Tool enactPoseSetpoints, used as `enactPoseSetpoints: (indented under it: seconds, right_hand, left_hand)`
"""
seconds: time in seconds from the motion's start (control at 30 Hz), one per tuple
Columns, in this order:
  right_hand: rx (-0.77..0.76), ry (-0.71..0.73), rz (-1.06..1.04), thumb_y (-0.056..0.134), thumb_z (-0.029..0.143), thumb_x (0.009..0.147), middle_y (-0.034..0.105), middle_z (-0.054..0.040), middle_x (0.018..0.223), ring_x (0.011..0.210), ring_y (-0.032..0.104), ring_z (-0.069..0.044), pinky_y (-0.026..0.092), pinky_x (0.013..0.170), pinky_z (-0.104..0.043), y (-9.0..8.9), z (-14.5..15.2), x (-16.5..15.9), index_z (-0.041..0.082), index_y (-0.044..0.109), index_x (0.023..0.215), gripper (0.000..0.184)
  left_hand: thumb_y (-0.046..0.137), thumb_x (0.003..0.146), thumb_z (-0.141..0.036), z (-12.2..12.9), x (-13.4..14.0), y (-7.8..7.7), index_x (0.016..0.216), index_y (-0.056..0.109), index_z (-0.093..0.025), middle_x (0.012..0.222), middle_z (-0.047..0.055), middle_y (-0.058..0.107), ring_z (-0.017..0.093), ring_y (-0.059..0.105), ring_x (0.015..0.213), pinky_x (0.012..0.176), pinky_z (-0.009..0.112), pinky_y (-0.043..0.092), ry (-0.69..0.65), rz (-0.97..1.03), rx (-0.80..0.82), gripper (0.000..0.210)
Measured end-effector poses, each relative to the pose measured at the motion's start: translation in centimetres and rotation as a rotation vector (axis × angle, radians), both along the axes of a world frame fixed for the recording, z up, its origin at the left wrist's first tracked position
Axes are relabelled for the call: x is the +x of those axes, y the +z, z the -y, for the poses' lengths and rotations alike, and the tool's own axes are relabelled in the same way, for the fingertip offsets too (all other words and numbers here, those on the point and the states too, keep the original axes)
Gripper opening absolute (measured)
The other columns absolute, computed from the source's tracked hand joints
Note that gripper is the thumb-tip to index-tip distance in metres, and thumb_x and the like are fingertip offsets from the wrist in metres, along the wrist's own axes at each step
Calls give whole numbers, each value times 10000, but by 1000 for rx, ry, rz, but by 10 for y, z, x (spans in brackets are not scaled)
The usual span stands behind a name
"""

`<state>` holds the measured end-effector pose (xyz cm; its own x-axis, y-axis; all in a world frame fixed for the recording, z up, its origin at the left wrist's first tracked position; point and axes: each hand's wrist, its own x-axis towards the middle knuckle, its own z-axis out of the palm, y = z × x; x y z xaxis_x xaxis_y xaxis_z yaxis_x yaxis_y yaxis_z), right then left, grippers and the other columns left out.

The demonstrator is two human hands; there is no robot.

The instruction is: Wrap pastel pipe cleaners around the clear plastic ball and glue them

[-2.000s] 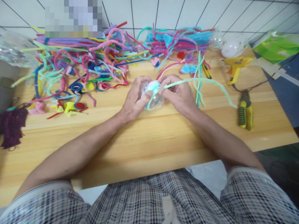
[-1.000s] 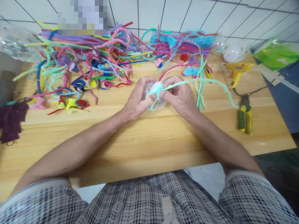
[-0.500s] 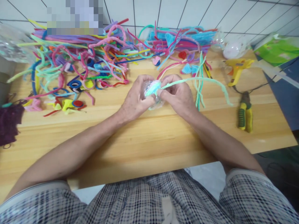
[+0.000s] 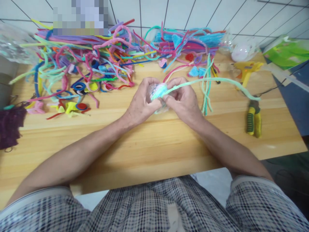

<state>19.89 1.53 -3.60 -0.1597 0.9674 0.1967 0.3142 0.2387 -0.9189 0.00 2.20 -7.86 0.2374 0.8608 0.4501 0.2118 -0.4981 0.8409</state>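
Over the middle of the wooden table, my left hand (image 4: 144, 100) is closed round a clear plastic ball (image 4: 159, 110) with pink, blue and green fuzzy strands on its upper side. My right hand (image 4: 184, 99) pinches a light green pipe cleaner (image 4: 212, 79) against the ball. From there its long free end arches to the right, its tip over the pliers. The fingertips hide much of the ball. Behind the right hand, more green pipe cleaners (image 4: 207, 93) lie on the table.
Tangled pipe cleaners (image 4: 96, 58) fill the back of the table (image 4: 149, 154). To the right are a yellow glue gun (image 4: 246, 71), yellow-and-black pliers (image 4: 253, 120), clear balls (image 4: 241, 53) and a green package (image 4: 287, 51). A dark purple fringed piece (image 4: 11, 127) lies at the left edge.
The free end of the green pipe cleaner has swung outward and to the right, reaching above the pliers. Both hands keep nearly the same place round the ball. The view has shifted slightly.
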Motion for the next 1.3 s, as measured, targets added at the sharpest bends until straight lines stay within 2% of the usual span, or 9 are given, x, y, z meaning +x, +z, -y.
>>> enactPoseSetpoints:
  seconds: [0.2,0.37,0.5,0.63,0.8,0.93,1.17,1.3]
  right_hand:
    - [9,22,-57,858,368,889,589,4,1005,804,516,-195,559,767,-388,-6,-2,1,327,620,1083,310]
    - [2,36,-96,873,364,880,581,9,978,794,498,-189,538,757,-377,-7,-3,1,317,625,1061,311]
    - [-21,33,-106,854,328,866,555,18,938,782,487,-188,505,737,-371,-3,-2,0,311,626,1045,291]
    - [-99,56,-153,826,321,884,621,21,981,834,555,-180,522,790,-358,5,1,1,300,642,1047,247]
    - [-122,51,-199,862,365,886,644,18,913,844,598,-193,525,728,-342,4,0,1,308,643,1024,265]
    - [-99,18,-220,891,355,863,618,18,909,891,620,-196,539,755,-342,-2,-2,-2,304,651,986,275]
    - [-69,57,-235,811,472,945,670,-2,1017,841,602,-167,530,758,-337,-1,-3,2,270,677,912,244]
    - [-24,56,-149,785,490,959,694,-27,1154,960,643,-187,552,888,-361,0,-3,5,261,684,900,257]
  left_hand:
    - [708,988,-832,0,0,-2,1381,559,-269,1249,84,696,304,704,1124,1022,513,635,-23,18,-11,703]
    - [636,1036,-800,1,-1,-3,1398,576,-292,1289,88,699,303,698,1134,1022,490,631,-52,64,-20,627]
    - [683,1017,-798,1,0,-3,1391,578,-286,1276,89,703,298,706,1127,1012,477,634,-34,71,-30,642]
    - [697,1008,-800,1,1,-3,1371,576,-283,1235,82,701,283,704,1094,972,456,640,-22,73,-44,642]
    - [747,1004,-710,-1,2,-2,1347,570,-277,1217,73,700,263,707,1067,949,432,649,-16,64,-35,581]
    - [783,1000,-599,-1,2,0,1342,571,-267,1226,72,711,265,720,1078,967,441,656,2,41,-24,523]
    - [792,1002,-609,-3,2,-2,1344,574,-254,1227,78,716,278,734,1085,975,464,668,5,28,2,539]
    - [796,993,-659,-3,2,-3,1334,580,-252,1243,82,716,285,729,1106,1003,477,659,24,31,16,574]
